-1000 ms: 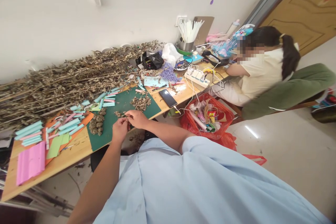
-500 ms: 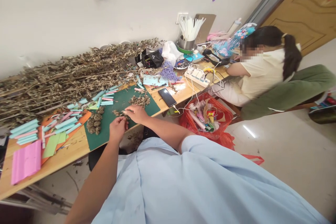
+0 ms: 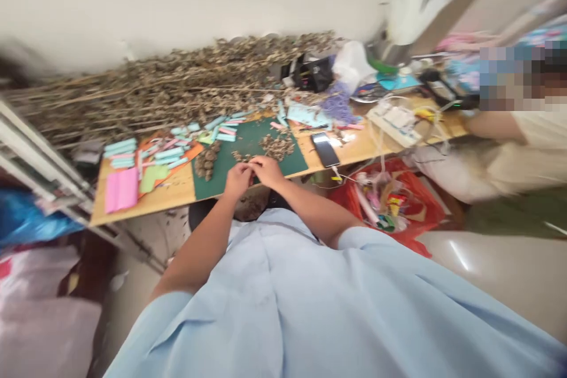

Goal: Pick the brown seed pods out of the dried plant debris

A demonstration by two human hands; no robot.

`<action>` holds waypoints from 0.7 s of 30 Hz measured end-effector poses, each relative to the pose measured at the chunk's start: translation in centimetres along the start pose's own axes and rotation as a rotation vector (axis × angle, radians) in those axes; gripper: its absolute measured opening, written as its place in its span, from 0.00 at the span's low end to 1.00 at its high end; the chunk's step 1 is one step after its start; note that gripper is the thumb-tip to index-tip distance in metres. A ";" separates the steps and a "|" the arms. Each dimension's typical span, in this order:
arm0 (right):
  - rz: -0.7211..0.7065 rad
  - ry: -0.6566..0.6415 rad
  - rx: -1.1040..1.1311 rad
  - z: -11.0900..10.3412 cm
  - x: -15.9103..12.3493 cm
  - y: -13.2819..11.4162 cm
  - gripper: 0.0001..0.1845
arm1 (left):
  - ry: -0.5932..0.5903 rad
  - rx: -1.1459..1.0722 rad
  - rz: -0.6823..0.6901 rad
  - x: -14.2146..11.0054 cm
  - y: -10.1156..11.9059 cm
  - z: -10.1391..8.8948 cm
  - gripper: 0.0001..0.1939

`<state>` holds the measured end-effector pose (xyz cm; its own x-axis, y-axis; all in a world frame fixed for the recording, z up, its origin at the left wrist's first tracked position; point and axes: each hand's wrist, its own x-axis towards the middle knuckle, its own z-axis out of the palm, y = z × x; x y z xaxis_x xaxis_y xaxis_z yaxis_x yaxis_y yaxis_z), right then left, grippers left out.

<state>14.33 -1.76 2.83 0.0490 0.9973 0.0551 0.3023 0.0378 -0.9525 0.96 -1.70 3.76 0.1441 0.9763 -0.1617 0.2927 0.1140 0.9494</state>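
Observation:
My left hand (image 3: 239,180) and my right hand (image 3: 266,171) meet over the front edge of a green cutting mat (image 3: 243,140). Both have their fingers closed in a pinch, tips together; whatever lies between them is too small and blurred to make out. Just beyond the fingertips is a little pile of dried leaf bits (image 3: 239,156). A larger heap of dry leaves (image 3: 278,146) sits behind my right hand. To the left of my left hand, several rolled balls of dried herb (image 3: 207,162) are clustered on the mat.
Dried plant stalks (image 3: 177,82) line the wall side. Blue and pink paper rolls (image 3: 168,153) and a pink sheet (image 3: 121,189) lie left; a phone (image 3: 325,150) and power strip (image 3: 394,121) lie right. A red bag (image 3: 420,201) stands below, near a seated person (image 3: 531,136).
The view has swung left, so the table and hands appear farther right and a metal rack shows at left. My hands have come closer together, fingertips now meeting.

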 end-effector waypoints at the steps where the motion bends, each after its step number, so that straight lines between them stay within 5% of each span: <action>1: 0.035 -0.010 0.044 0.1 -0.2 0.1 0.09 | -0.015 -0.012 -0.006 -0.1 0.0 0.0 0.10; 4: 0.097 -0.079 0.114 0.0 -0.4 0.4 0.14 | -0.040 -0.028 0.017 -0.1 -0.1 0.0 0.09; 17: 0.144 0.075 0.181 -1.3 0.8 1.8 0.20 | -0.086 -0.153 -0.033 0.2 -1.2 0.2 0.08; 21: 0.119 0.000 0.214 -1.4 0.5 1.2 0.23 | -0.072 -0.160 -0.058 0.3 -1.3 0.2 0.04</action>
<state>16.06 -1.27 2.15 0.0725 0.9955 -0.0608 0.0856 -0.0670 -0.9941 0.81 -1.60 2.41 0.2005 0.9522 -0.2306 0.1491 0.2030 0.9678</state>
